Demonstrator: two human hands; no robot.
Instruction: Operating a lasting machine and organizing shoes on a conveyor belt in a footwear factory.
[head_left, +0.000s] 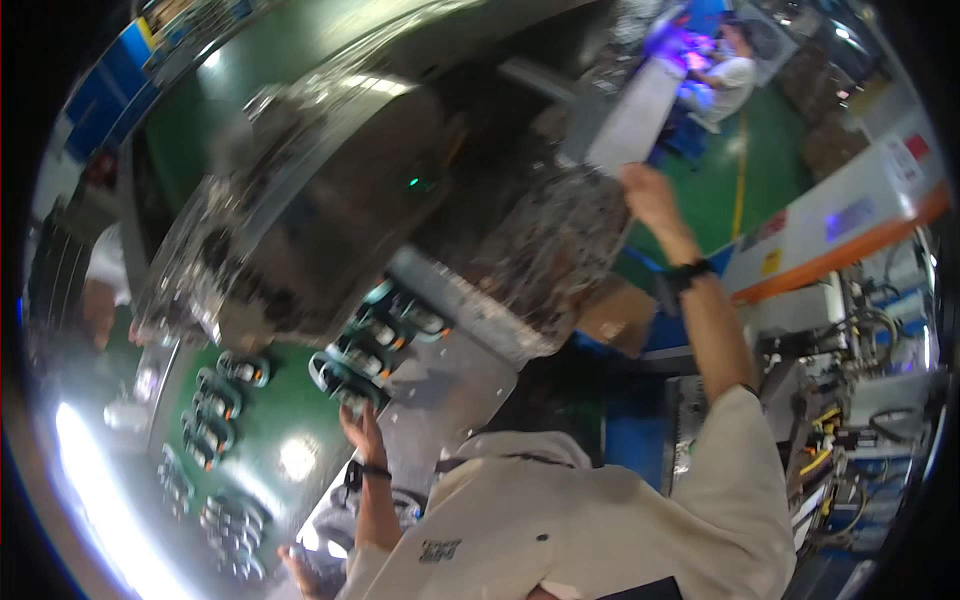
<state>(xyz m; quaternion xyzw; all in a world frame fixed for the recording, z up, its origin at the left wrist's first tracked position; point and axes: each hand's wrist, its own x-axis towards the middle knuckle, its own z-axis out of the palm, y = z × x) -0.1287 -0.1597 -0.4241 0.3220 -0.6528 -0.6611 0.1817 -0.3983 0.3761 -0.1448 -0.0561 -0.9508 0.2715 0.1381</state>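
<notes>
Low in the middle, my left hand point(364, 436) reaches to the edge of a green belt point(290, 410). Its fingers meet the near end of a dark shoe point(345, 380) with a pale teal sole and appear to close on it; blur hides the exact grip. Other similar shoes point(378, 330) stand just beyond. My right hand point(652, 198) is raised at the far right, fingers curled against the corner of a machine housing draped in crinkled clear film point(560, 235). Whatever lies inside those fingers is hidden.
More shoes point(208, 420) sit in rows along the belt's left. A film-wrapped machine hood point(320, 210) overhangs the belt. Another person's hand point(297, 572) shows at lower left. A seated co-worker point(728, 80) is at upper right. A cardboard box point(618, 315) stands below my right arm.
</notes>
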